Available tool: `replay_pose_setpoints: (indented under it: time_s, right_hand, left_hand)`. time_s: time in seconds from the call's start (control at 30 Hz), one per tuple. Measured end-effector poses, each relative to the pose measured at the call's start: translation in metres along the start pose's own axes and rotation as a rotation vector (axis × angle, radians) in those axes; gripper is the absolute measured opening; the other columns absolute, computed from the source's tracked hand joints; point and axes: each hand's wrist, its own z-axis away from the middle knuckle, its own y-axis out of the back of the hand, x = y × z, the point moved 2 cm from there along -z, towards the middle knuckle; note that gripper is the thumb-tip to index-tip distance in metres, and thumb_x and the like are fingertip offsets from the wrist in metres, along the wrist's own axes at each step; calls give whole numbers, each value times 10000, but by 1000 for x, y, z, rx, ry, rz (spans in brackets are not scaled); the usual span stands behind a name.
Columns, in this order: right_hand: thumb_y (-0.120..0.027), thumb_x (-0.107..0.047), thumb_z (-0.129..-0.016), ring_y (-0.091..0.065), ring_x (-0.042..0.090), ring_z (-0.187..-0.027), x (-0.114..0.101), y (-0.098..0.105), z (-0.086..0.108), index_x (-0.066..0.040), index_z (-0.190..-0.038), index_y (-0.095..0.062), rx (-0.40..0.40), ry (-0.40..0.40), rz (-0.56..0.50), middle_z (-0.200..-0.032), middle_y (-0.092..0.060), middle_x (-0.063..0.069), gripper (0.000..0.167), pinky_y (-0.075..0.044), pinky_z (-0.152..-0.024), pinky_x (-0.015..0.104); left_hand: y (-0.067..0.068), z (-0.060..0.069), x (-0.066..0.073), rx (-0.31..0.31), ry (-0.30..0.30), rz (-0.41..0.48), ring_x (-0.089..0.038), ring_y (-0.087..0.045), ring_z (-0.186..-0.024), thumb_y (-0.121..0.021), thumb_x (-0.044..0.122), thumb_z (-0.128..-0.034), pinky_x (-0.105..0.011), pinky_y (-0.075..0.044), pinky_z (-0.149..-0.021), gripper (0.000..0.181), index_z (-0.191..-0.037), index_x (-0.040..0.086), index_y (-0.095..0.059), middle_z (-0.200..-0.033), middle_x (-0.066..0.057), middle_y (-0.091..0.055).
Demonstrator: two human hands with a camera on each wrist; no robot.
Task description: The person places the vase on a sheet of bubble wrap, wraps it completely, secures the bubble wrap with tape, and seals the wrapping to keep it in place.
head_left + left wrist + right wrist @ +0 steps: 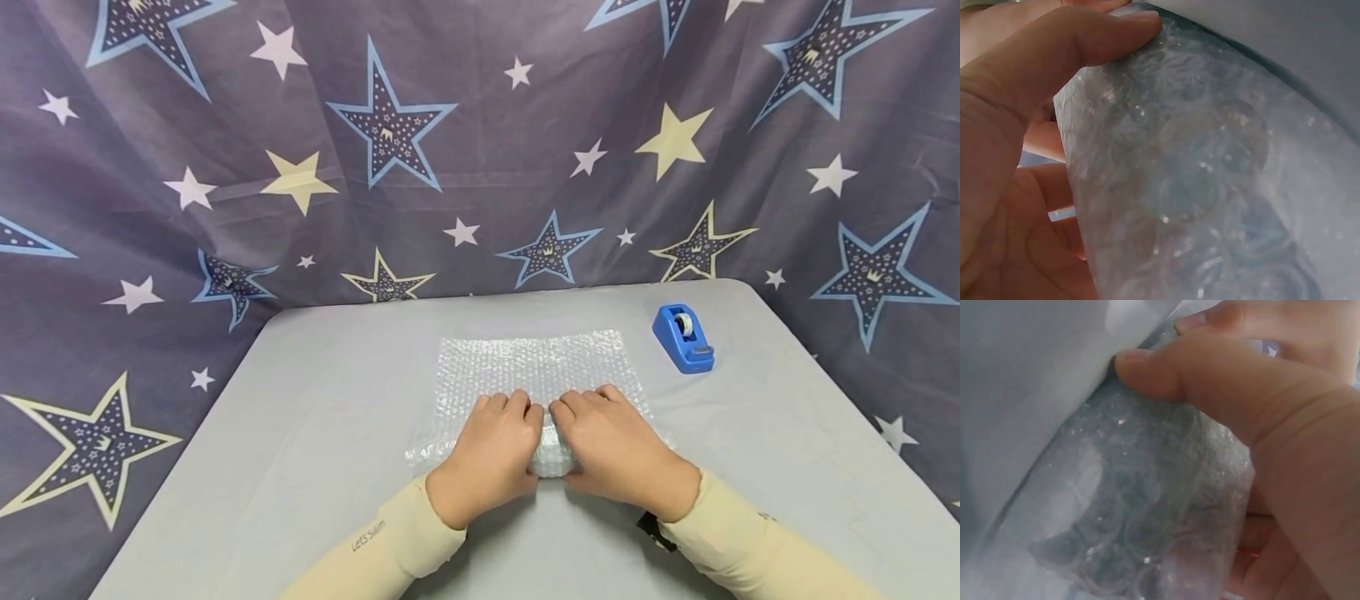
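Observation:
A sheet of clear bubble wrap (536, 367) lies on the table, its near end rolled into a bundle (552, 454). My left hand (495, 442) grips the left part of this bundle, fingers over the top and thumb on the near side. On the right part my right hand (615, 442) holds on the same way. Both wrist views show the thumbs pressing the rolled bubble wrap (1197, 175), with fingers behind it. Something greenish shows faintly through the layers (1129, 506); its kind cannot be made out.
A blue tape dispenser (684, 340) with a roll of tape stands at the far right of the grey table (315, 417). Behind the table hangs a dark curtain (480, 167) patterned with stars.

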Motion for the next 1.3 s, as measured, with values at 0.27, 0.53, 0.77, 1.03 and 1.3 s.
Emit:
replay_pose_setpoints:
  time_s: [0.27,0.53,0.77,1.03,1.3]
  right_hand:
    - [-939,-485,-505,-662,209,-905,1,5,0,-86,-1102,-656,-29,5,-25,-986,-666,11,772,-463,-845,431]
    - [-945,-494,-514,-657,213,-925,0,6,0,-76,-1131,-654,-62,-6,-46,-1011,-662,15,800,-465,-829,439]
    - [-950,-472,-539,-660,240,-961,1,4,0,-53,-1208,-631,-89,-23,-73,-1055,-659,37,851,-480,-827,459]
    - [-960,-423,-548,-665,211,-927,4,4,2,-76,-1173,-552,-59,-24,-133,-1012,-655,10,823,-474,-866,438]
    - [-951,-418,-548,-659,191,-906,6,4,2,-106,-1112,-554,-57,-30,-149,-977,-649,-21,758,-468,-860,435]
  left_hand:
    - [2,1,0,-44,-2,26,-186,-551,-709,-925,423,-541,-340,-409,-626,642,-1045,96,-697,-888,-11,-597]
    - [2,1,-1,-66,11,61,-181,-587,-712,-930,428,-547,-340,-435,-631,703,-1085,86,-634,-892,-6,-618]
    - [2,-1,-2,-66,32,116,-173,-602,-691,-944,384,-537,-333,-435,-609,702,-1026,116,-518,-846,16,-613]
    - [6,-1,-3,-71,29,109,-181,-633,-713,-946,410,-566,-338,-452,-626,669,-1018,119,-548,-875,2,-659]
    - [5,0,-4,-63,30,125,-168,-598,-703,-932,383,-570,-348,-466,-635,642,-1027,112,-571,-901,-3,-611]
